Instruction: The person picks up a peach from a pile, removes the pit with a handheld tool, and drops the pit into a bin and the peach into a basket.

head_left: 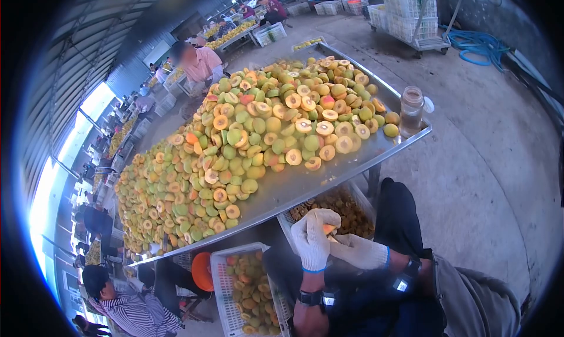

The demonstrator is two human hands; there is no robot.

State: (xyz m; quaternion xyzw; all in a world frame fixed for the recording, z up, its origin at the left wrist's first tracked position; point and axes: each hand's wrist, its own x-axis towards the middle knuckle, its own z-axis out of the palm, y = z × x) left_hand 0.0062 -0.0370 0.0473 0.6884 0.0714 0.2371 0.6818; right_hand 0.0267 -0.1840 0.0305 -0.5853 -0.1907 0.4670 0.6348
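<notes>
My left hand (312, 238), in a white knit glove with a blue cuff, is closed around a piece of orange-fleshed fruit (329, 228). Close beside it on the right, my right hand (359, 252), gloved the same way, has its fingers closed near the fruit; what it holds is too small to name. Both hands are over a white crate (365, 202) of brown pits and scraps, just below the metal table's edge (352, 171). A large heap of halved and whole green-yellow fruit (252, 125) covers much of the table.
A clear jar (412, 111) stands at the table's right corner. Below the table are a white basket of fruit (247, 290) and an orange bucket (202, 271). A person in stripes (138, 310) sits lower left; another in pink (202, 64) is across the table.
</notes>
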